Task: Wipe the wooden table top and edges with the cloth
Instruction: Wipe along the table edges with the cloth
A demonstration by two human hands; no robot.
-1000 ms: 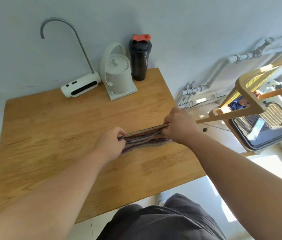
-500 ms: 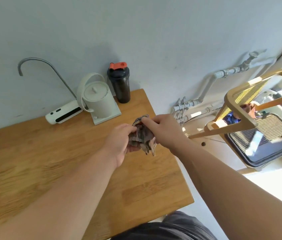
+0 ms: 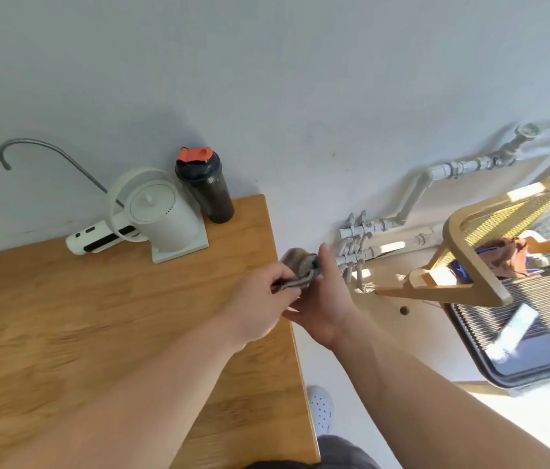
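Bottom edge: dark trousers (image 3: 334, 456); just above them, a white perforated shoe (image 3: 320, 406) on the pale floor, right of the worktop.

Wooden worktop (image 3: 81, 326): fills the lower left. Crossed near its right edge by the bare left forearm; right forearm off to the side, over the floor.

Left grip (image 3: 256, 304): over the worktop's right edge. Fingers curled; pinches the lower, flattened end of the cloth.

Cloth (image 3: 300, 267): grey-brown, bunched. Held in the air between the two grips, at the worktop's right edge, clear of the wood.

Right grip (image 3: 326, 299): just past the edge, palm turned toward the left grip, touching the cloth from the right. One finger straight up beside the wad; other fingers hidden by cloth and left grip. Cannot tell whether closed on the cloth.

Far end of worktop, by the wall:
- white kettle (image 3: 158, 214) upright on its base
- black bottle (image 3: 211, 194) with orange lid, just right of the kettle
- white dispenser (image 3: 96, 237) with curved metal spout, left of and partly behind the kettle

Right of worktop: wooden chair (image 3: 463, 265) with yellow mesh back. Beyond it, white pipes (image 3: 412, 194) along the grey wall.
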